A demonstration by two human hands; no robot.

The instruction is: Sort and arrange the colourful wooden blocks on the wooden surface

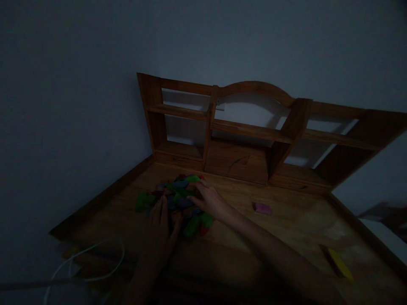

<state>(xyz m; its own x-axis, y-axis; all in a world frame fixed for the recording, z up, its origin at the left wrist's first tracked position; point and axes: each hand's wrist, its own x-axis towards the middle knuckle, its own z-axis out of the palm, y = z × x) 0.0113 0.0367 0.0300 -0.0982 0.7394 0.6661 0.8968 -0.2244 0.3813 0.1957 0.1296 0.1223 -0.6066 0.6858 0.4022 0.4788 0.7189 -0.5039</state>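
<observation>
A pile of small green, blue and red pieces (181,190) lies on the wooden desk top; in this dim light I cannot make out their kind. My left hand (163,220) reaches over the near left side of the pile, its fingers stretched and thumb apart. From the right, my right hand (206,197) rests against the pile's right side, with thumb and fingers spread around some pieces. Neither hand visibly holds a piece, though the undersides of the fingers are hidden.
Behind the pile stands a wooden shelf unit (235,159) against the wall. A pink block-like item (262,208) lies to the right, and a yellow object (340,264) sits farther right. A white cable (95,245) loops at the lower left.
</observation>
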